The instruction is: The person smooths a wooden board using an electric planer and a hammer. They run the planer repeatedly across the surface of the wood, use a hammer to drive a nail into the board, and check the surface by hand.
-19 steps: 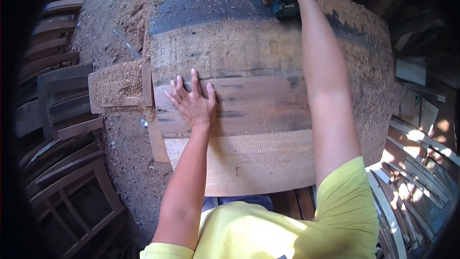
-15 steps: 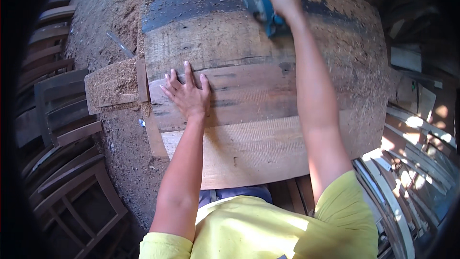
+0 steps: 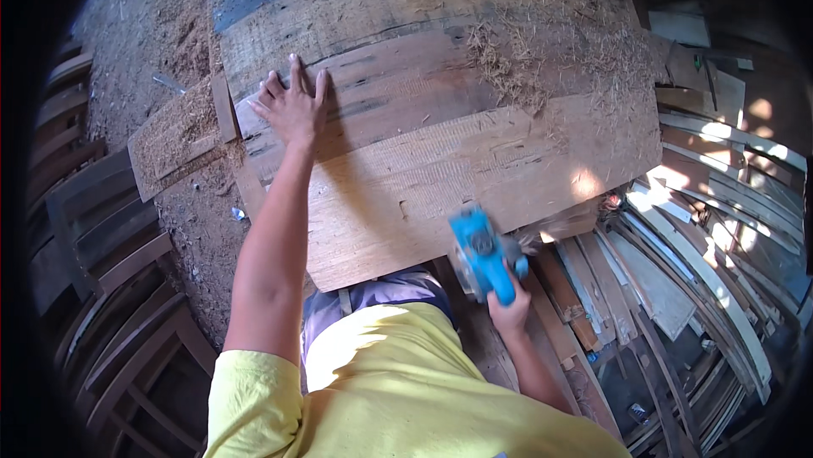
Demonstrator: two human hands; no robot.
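Note:
A wide wooden panel (image 3: 381, 195) of several joined boards lies in front of me, its far strip dark and its near boards pale with fine ridges. My left hand (image 3: 292, 109) rests on the panel's left part with fingers spread. At the near edge, right of my body, my right hand (image 3: 510, 312) grips the rear handle of a teal electric planer (image 3: 483, 244). The planer's front overlaps the panel's near edge; whether it touches the wood I cannot tell. Its right side is smeared by motion. A heap of curled shavings (image 3: 517, 77) lies on the panel.
A shavings-covered board (image 3: 178, 145) juts out at the panel's left. Dark wooden frames (image 3: 161, 373) are stacked at the lower left. Long wood strips (image 3: 720, 289) lie piled at the right. The dirt floor (image 3: 140, 35) shows at the far left.
My right hand has brought the planer from the panel's far edge back to its near edge. A heap of shavings now shows at the right. The whole view has shifted and tilted.

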